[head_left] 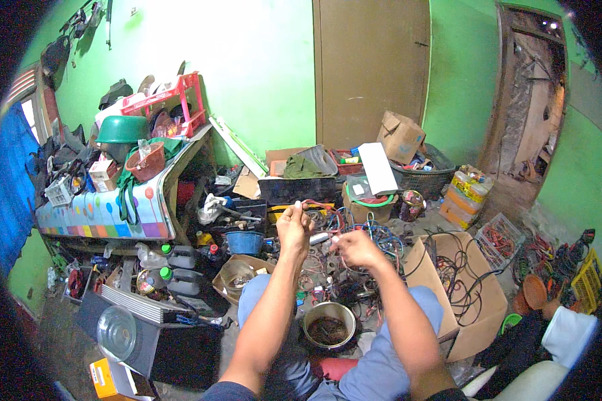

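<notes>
In front of my chest, my left hand [294,229] is raised, its fingers closed in a pinch with the thumb up. A thin reddish wire [320,204] shows beside its fingertips; I cannot tell if it is held or lies behind. Slightly lower and to the right, my right hand [359,250] has its fingers curled together toward the left hand. Anything in that grip is too small to make out. Below the hands spreads a tangle of wires and small parts [388,234]. Between my knees stands a round pot [329,325] with dark brown contents.
An open cardboard box [478,304] of black cables stands at my right. Left are grey jugs with green caps [184,281], a blue basin [243,242] and a dark case with a glass lid [117,332] on it. Further back are a cluttered table [107,217] and a wicker basket [425,177].
</notes>
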`<state>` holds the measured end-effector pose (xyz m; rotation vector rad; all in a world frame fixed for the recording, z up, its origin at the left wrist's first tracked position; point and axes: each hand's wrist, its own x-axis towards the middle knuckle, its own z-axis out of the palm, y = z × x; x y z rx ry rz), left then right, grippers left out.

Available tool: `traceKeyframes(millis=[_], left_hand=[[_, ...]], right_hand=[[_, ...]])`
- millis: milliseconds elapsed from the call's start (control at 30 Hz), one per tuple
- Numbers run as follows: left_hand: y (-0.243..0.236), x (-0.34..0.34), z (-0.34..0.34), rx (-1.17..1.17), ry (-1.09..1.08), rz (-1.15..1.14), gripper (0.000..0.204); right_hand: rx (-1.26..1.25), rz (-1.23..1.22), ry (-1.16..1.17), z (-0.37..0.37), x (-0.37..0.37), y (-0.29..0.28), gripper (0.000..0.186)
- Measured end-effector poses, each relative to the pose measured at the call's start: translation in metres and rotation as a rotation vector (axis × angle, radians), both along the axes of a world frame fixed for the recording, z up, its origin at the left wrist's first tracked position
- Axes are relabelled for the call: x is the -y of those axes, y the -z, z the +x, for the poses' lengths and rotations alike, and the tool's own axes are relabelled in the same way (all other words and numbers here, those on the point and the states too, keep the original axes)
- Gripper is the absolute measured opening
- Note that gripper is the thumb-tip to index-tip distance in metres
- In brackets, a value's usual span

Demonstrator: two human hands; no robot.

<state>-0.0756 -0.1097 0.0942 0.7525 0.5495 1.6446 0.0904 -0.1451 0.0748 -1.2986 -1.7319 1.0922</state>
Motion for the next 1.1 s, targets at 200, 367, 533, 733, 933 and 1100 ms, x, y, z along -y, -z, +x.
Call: traceKeyframes(millis=[200, 367, 533, 733, 933, 1100], left_hand=[[-0.011, 0.0, -0.019, 0.009, -0.087, -0.019, 0.019], [-0.009, -0.006, -0.058, 0.017, -0.144, 0.04, 0.019], [-0.015, 0.002, -0.072, -0.042, -0.134, 0.079, 0.02], [-0.013, 0.008, -0.069, -0.055, -0.099, 0.037, 0.019], [-0.012, 0.008, -0.038, -0.048, 0.01, 0.085, 0.02], [-0.014, 0.01, -0.03, -0.176, 0.029, 0.071, 0.022]], right_hand=[[-0.085, 0.654, 0.357, 0.094, 0.0, -0.032, 0.043], [-0.432, 0.878, 1.133, 0.203, 0.002, -0.021, 0.031], [-0.207, 0.794, 1.381, 0.255, 0.01, -0.006, 0.031], [0.23, 0.299, 0.597, 0.133, 0.017, -0.026, 0.032], [0.37, 0.511, -0.013, 0.026, 0.01, -0.001, 0.046], [0.165, 0.225, -0.196, -0.008, -0.011, -0.001, 0.029]])
